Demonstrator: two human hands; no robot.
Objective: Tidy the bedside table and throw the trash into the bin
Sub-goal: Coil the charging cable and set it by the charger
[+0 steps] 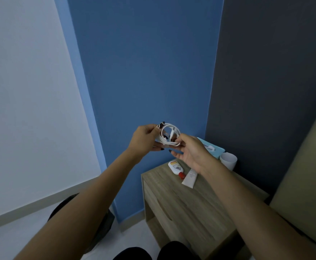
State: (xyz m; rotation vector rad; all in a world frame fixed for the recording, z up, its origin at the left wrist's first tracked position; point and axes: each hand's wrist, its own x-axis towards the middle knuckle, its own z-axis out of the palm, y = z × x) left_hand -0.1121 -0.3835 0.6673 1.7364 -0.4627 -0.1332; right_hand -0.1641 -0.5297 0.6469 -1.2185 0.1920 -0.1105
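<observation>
While raised above wood-grain bedside table point(187, 201), both grips (left hand point(145, 139), right hand point(191, 151)) pinch coiled white cable point(169, 135).

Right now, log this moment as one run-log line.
left hand: holds cable coil | right hand: pinches coil | table: bottle, tube, cup, tissue box

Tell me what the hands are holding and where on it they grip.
A coiled white charging cable, held up in front of the blue wall. The left hand pinches the coil's left side; the right hand pinches its lower right edge.
</observation>
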